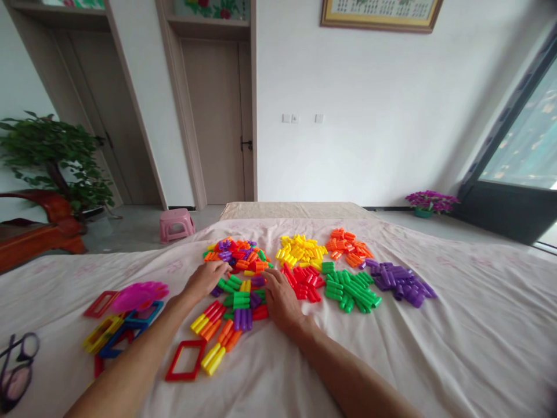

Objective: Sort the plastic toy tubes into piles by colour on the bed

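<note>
Between left and right fingers (270, 281), multicoloured pieces (241, 300)

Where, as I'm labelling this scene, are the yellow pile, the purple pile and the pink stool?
Yellow pile (301, 251): head view, on pieces near its middle.
Purple pile (399, 281): head view, on pieces near its middle.
Pink stool (176, 217): head view, on its seat.

Hands: two; left hand (209, 278), right hand (282, 300)
Single-colour piles: five; yellow pile (300, 251), orange pile (351, 248), red pile (304, 284), green pile (353, 290), purple pile (398, 281)
Mixed pile (241, 254): one; pieces overlap, uncountable
Red frame (180, 377), near, lying apart: one
Stool (177, 222): one
Doors: two; left door (117, 116), right door (213, 116)
Wall plates (286, 118): three
Potted plants: two; leafy plant (47, 145), flowering plant (429, 201)
</note>
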A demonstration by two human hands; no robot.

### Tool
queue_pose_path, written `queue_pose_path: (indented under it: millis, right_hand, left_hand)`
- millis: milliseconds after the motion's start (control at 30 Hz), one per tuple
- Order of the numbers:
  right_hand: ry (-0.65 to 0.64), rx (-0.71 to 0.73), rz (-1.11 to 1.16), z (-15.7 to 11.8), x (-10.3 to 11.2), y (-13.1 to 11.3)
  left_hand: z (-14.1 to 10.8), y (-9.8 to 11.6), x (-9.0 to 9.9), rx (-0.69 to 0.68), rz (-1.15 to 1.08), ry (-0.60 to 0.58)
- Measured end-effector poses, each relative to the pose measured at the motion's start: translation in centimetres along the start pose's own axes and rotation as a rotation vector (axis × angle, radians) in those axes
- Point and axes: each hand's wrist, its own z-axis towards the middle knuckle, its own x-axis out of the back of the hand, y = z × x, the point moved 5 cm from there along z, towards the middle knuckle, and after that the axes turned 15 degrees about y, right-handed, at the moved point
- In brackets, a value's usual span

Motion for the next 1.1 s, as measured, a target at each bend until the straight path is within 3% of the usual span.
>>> queue_pose_path:
  millis: [100, 200, 433, 600, 800, 1000, 1100]
  right_hand:
    - [0.012, 0.008, -0.027, 0.0, 0.0, -0.2]
    - [0.004, 0.012, -0.055, 0.0, 0.0, -0.4]
    - [-0.062, -0.004, -0.137, 0.1, -0.3, -0.8]
    - [-0.074, -0.011, -0.123, 0.2, -0.3, -0.9]
    - [-0.057, -0.026, -0.102, 0.1, -0.4, -0.5]
    - [-0.058, -0.028, -0.066, 0.2, -0.4, -0.4]
    - [-0.082, -0.039, -0.048, 0.3, -0.5, -0.4]
  left_hand:
    - [3.6, -0.6, 1.6, 0.014, 0.097, 0.122]
    - [6.9, -1.3, 1.0, -0.022, 0.151, 0.149]
    - [10.8, -3.4, -2.8, -0.042, 0.175, -0.073]
    - [10.7, -3.7, -2.9, -0.043, 0.172, -0.172]
    - [8.1, -2.8, -2.2, -0.057, 0.154, -0.243]
    - [6.1, -0.1, 0.5, -0.145, 0.166, -0.417]
    - [6.7, 2.0, 0.6, -0.186, 0.280, -0.348]
